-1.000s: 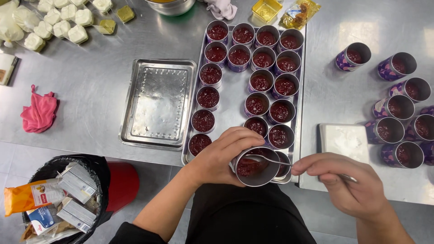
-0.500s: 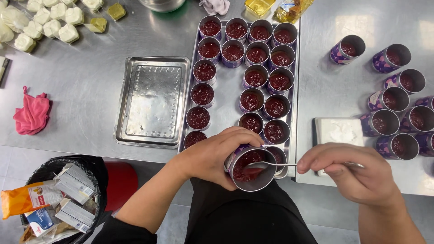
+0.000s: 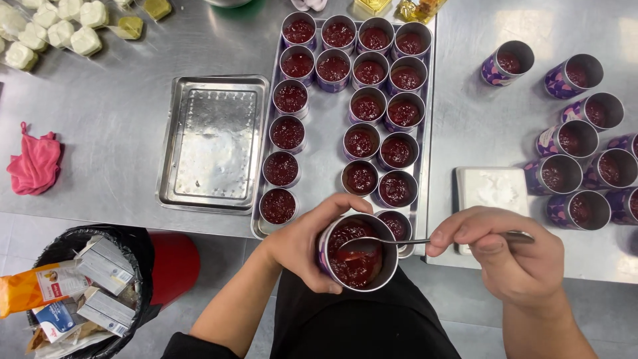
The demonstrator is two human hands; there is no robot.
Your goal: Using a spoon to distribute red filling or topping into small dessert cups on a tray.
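My left hand (image 3: 302, 239) grips a purple metal cup (image 3: 359, 252) filled with dark red paste, held just off the table's front edge over my black apron. My right hand (image 3: 508, 252) holds a metal spoon (image 3: 392, 242), its bowl resting in the cup's paste. Right behind the cup lies a long steel tray (image 3: 322, 143) with several filled purple cups (image 3: 362, 143) in rows. More filled cups (image 3: 571, 139) stand loose on the table at the right.
An empty steel tray (image 3: 212, 143) lies left of the full one. A white square dish (image 3: 495, 189) sits by my right hand. A pink cloth (image 3: 34, 163) and pale blocks (image 3: 56, 30) are far left. A lined bin (image 3: 80, 286) with cartons stands below the table.
The cup in my left hand has shifted slightly toward me and tipped up; the spoon in my right hand now dips into the paste. The view has moved in closer.
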